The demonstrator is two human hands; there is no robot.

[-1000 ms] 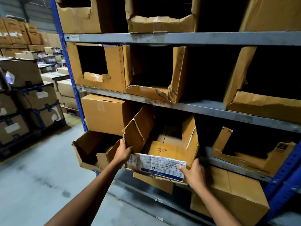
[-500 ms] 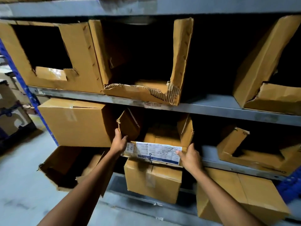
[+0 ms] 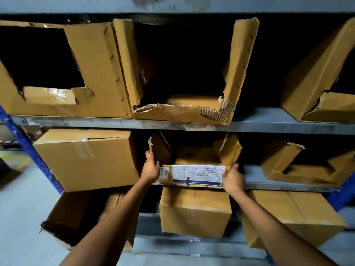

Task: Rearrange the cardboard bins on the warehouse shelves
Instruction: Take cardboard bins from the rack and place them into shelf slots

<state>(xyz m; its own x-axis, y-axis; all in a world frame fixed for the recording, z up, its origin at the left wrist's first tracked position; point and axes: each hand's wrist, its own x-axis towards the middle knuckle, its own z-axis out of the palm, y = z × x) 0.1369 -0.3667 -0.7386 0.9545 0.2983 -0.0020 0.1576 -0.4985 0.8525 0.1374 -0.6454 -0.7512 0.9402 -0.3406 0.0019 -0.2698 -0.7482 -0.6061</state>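
Here left hand [image 3: 150, 167] and right hand [image 3: 232, 179] grip the cardboard bin [image 3: 197, 156] (white-labelled).

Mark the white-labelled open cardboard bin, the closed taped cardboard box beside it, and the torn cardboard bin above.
white-labelled open cardboard bin [image 3: 197, 174], head view, on its front label.
closed taped cardboard box [image 3: 90, 166], head view, front face.
torn cardboard bin [image 3: 172, 113], head view, ragged front lip.
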